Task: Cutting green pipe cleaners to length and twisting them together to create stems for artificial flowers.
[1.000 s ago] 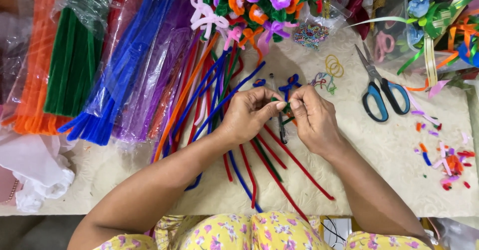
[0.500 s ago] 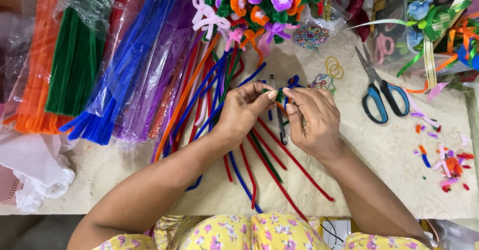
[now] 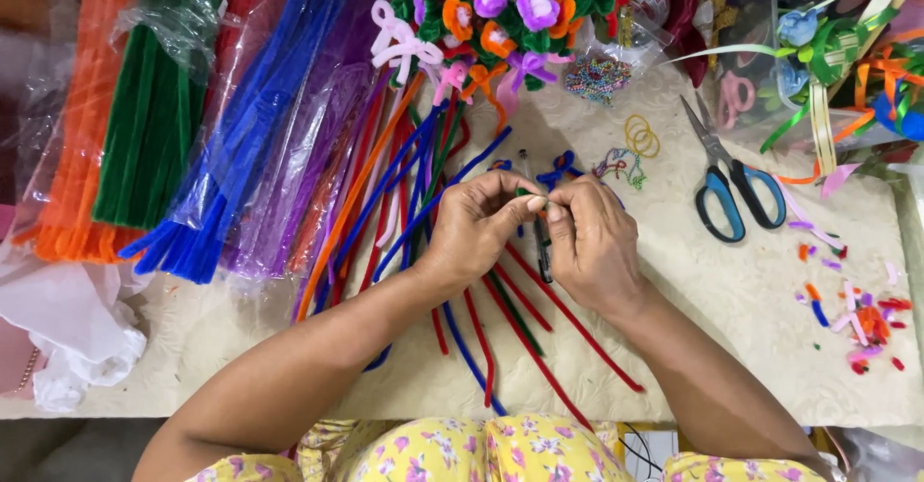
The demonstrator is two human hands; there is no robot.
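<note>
Nearest the camera, the left hand (image 3: 476,227) and the right hand (image 3: 592,241) meet fingertip to fingertip over the table (image 3: 731,318), each pinching one small piece between thumb and forefinger; the piece is too covered to name, though a dark green stem (image 3: 544,251) runs down from just under the pinch. Judging by that, the twisting of this one part looks to be in its early stage: nothing shaped shows between the fingers, while loose red, blue and green pipe cleaners (image 3: 481,328) lie uncut beneath the wrists. Off to the right, coloured trimmings (image 3: 861,314) are scattered, and blue-handled scissors (image 3: 736,193) lie shut beside a few yellow rings (image 3: 640,138). Farther back stands a finished bouquet of pipe-cleaner flowers (image 3: 505,11) in purple, orange and green, so much work is already complete. On the left, long clear plastic sleeves lie side by side: an orange bundle (image 3: 82,116), a green bundle (image 3: 154,107), a blue bundle (image 3: 250,126) and a purple bundle (image 3: 308,174), open at the near end. No label shows on them.
</note>
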